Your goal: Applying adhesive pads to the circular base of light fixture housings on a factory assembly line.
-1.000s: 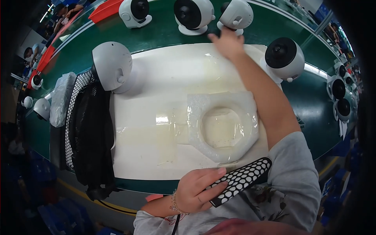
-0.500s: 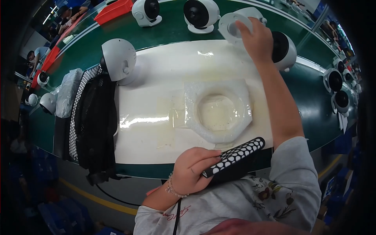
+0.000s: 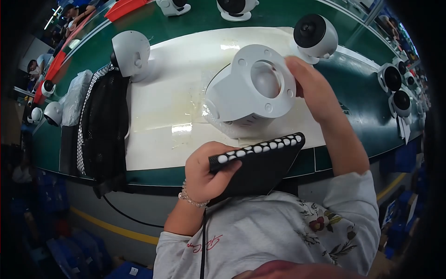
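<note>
A white rounded device is tipped over on the wrapped ring-shaped holder, with its flat round base turned up. Most of the holder is hidden beneath it. My right hand grips the right rim of that base, its fingertips partly out of sight. Low in front of me, my left hand pinches the near left end of a flat black panel. White dots run along the panel's upper edge, and it leans toward my shirt.
A similar white device stands left, behind a black mesh bag and a plastic-wrapped bundle. Another device with a black round front stands far right. More line the green bench. A red tray sits at the back.
My right hand has brought the white device from the far right onto the holder, base up. The left hand has moved slightly left and the panel has turned, showing its black face.
</note>
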The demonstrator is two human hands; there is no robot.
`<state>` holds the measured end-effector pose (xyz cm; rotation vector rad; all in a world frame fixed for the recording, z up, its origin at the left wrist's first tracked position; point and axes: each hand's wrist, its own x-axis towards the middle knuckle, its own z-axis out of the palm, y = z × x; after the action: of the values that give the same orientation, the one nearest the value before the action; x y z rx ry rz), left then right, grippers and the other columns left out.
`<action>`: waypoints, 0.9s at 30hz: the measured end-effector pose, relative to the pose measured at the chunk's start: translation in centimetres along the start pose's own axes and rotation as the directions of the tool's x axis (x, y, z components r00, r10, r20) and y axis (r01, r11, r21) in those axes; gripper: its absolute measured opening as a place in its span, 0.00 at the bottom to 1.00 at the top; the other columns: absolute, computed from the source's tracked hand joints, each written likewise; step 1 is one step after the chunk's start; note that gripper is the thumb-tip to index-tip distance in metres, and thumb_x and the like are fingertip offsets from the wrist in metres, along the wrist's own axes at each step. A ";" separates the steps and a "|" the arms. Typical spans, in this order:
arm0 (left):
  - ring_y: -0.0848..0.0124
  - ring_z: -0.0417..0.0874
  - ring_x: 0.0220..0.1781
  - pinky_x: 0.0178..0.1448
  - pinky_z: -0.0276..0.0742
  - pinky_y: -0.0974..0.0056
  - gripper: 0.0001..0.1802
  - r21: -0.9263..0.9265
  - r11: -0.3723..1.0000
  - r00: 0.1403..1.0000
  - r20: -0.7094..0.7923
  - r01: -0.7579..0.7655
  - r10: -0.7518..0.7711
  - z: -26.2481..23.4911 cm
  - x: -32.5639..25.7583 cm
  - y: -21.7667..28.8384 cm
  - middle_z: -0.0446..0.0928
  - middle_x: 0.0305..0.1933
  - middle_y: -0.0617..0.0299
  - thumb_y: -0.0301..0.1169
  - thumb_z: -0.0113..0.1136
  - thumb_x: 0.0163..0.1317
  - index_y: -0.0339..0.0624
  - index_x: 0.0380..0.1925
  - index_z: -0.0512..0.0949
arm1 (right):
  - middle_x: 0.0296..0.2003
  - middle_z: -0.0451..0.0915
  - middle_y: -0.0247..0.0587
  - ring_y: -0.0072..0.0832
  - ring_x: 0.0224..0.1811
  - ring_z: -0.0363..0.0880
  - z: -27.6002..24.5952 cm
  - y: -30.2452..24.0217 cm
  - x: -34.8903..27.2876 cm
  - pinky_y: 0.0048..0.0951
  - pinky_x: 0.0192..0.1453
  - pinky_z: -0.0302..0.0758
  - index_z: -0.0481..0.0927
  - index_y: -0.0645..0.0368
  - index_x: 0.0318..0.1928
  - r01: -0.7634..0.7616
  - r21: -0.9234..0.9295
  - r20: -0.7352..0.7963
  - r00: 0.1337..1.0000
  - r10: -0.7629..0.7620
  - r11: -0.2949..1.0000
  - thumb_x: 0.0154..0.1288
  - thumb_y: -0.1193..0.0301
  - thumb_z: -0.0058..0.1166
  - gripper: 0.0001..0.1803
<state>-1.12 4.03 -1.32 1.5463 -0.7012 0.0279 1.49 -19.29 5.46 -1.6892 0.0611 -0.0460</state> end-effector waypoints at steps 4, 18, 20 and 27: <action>0.78 0.73 0.28 0.32 0.69 0.74 0.10 -0.121 0.979 0.983 -0.062 0.163 -0.172 0.3 -0.7 -0.1 0.73 0.26 0.63 0.21 0.61 0.48 0.34 0.31 0.73 | 0.39 0.70 0.39 0.26 0.43 0.71 -1.7 5.1 -4.3 0.29 0.48 0.66 0.63 0.58 0.46 0.163 0.144 0.126 0.975 -0.181 0.976 0.61 0.49 0.41 0.25; 0.82 0.67 0.22 0.25 0.61 0.75 0.05 -0.244 0.915 0.934 -0.074 0.323 -0.349 1.0 -0.2 0.2 0.71 0.19 0.68 0.19 0.62 0.47 0.34 0.23 0.74 | 0.36 0.74 0.42 0.25 0.38 0.74 0.9 5.6 -8.2 0.21 0.43 0.69 0.68 0.64 0.42 0.163 0.136 0.011 0.986 -0.166 0.977 0.55 0.78 0.54 0.15; 0.83 0.65 0.19 0.23 0.59 0.76 0.05 -0.219 0.920 0.932 -0.089 0.324 -0.350 1.1 -0.1 0.2 0.69 0.16 0.69 0.19 0.62 0.47 0.34 0.21 0.74 | 0.41 0.74 0.49 0.35 0.47 0.74 0.5 5.5 -8.1 0.28 0.49 0.70 0.71 0.64 0.39 0.210 0.290 -0.097 0.977 -0.190 0.934 0.53 0.79 0.55 0.12; 0.83 0.64 0.19 0.22 0.58 0.76 0.05 -0.194 0.917 0.920 -0.115 0.349 -0.374 1.2 -0.2 0.1 0.70 0.16 0.69 0.20 0.62 0.48 0.34 0.21 0.74 | 0.38 0.76 0.45 0.41 0.47 0.73 0.2 4.9 -7.2 0.33 0.47 0.70 0.70 0.58 0.38 0.640 -0.594 0.110 0.665 -0.738 0.488 0.45 0.82 0.60 0.18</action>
<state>-1.76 3.03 -1.46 1.4706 -0.2810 -0.1883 -5.77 -19.15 0.57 -2.2393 -0.5689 -0.8765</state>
